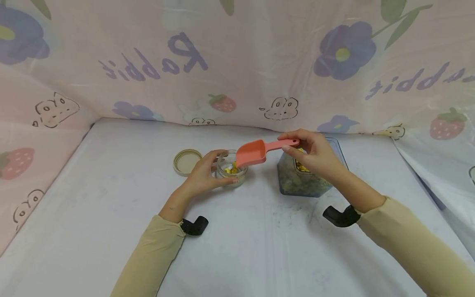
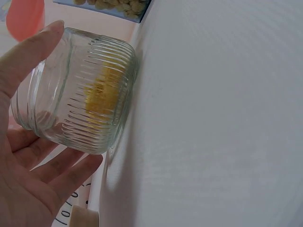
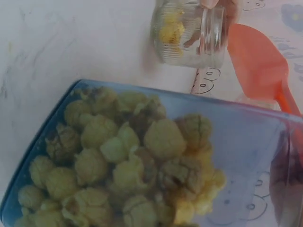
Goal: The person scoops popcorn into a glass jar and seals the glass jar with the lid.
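Pink scoop (image 1: pixel 251 153) is up at the mouth of the glass jar (image 2: pixel 78 87), right hand (image 1: pixel 315 153) pinching its handle. Left hand (image 1: pixel 203 175) is curled round the jar, yellow popcorn (image 1: pixel 233 170) inside. Bluish tub (image 1: pixel 287 179) sits below the right hand.

Head: right hand (image 1: pixel 315 156) hides part of blue container (image 1: pixel 302 187). Left wrist: scoop (image 2: pixel 24 20) cut by top edge. Right wrist: jar (image 3: pixel 194 53) cropped above; popcorn (image 3: pixel 98 131) blurred, container running off bottom.

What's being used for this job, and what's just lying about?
In use:
coral scoop, in the right hand
glass jar, in the left hand
popcorn, in the jar and blue-tinted tub

Just there:
round lid, untouched, perhaps the jar's
rabbit-print backdrop
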Available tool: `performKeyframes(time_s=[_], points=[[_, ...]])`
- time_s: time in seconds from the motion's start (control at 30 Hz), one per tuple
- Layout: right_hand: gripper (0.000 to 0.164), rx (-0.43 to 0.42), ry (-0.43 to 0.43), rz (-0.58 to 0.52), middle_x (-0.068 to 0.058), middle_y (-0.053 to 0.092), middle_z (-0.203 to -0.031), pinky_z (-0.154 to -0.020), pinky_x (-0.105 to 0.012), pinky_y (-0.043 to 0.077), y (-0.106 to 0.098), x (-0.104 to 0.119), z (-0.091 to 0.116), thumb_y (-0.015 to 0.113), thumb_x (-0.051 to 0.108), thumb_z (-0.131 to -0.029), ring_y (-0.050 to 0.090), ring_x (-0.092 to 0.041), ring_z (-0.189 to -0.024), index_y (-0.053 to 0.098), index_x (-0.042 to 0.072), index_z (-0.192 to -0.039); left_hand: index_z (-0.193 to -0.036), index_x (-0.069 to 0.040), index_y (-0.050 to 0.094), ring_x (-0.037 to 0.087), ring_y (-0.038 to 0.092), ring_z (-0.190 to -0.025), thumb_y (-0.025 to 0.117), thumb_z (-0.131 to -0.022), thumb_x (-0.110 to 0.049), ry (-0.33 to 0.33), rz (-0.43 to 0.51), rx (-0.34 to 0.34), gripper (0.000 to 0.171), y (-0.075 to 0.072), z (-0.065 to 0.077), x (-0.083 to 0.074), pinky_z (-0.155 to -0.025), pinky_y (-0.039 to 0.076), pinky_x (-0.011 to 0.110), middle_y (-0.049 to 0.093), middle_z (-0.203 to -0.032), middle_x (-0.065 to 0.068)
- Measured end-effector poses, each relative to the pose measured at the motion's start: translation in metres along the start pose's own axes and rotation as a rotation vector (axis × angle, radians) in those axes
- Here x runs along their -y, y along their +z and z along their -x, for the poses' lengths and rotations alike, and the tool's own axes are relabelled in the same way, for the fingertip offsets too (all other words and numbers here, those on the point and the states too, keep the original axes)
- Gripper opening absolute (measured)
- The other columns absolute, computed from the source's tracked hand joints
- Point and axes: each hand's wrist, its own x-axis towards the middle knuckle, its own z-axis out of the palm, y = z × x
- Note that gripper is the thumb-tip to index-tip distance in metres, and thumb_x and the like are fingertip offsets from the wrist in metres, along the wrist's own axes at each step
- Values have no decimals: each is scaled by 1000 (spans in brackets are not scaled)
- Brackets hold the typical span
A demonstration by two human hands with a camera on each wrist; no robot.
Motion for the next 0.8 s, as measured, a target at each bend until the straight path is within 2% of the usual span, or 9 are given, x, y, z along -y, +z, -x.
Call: performKeyframes(time_s=[0.2, 0.33, 0.5, 0.63, 0.8], points=[[24, -38, -29, -75, -1, 62, -95, -70, -12, 49, -1, -1, 6, 63, 0, -90, 53, -11, -80, 66, -4, -113, -136, -4, 46, 27, 47, -127, 87, -70, -22, -3, -12, -3, 80, 0, 0, 0, -102, 47, 43, 50, -138, 12], [23, -67, -34, -133, 6, 60, -90, -58, -16, 45, -2, 2, 10, 63, 1, -90, 54, -12, -73, 65, -5, -113, -136, -3, 46, 27, 47, -128, 87, -70, -22, -6, -12, -6, 80, 0, 1, -2, -102, 47, 44, 50, -137, 12], [23, -101, -39, -204, 4, 60, -89, -49, -22, 38, -2, 6, 13, 65, 3, -90, 54, -14, -69, 65, -5, -111, -136, -3, 46, 27, 46, -128, 87, -70, -21, -3, -12, -4, 79, 1, 1, -3, -101, 47, 45, 50, -138, 13], [22, -112, -44, -242, 1, 60, -90, -50, -22, 40, -1, 6, 15, 65, 2, -89, 54, -16, -69, 65, -4, -111, -136, -4, 45, 27, 45, -129, 86, -71, -21, -10, -14, 1, 79, 1, 1, -4, -102, 46, 45, 49, -139, 12], [22, -150, -36, -305, 0, 59, -92, -59, -17, 48, -2, 4, 18, 64, 1, -89, 54, -13, -73, 66, -3, -111, -138, -3, 43, 27, 44, -131, 85, -72, -23, -32, -35, 23, 80, 0, 1, -7, -104, 45, 45, 48, -140, 12]])
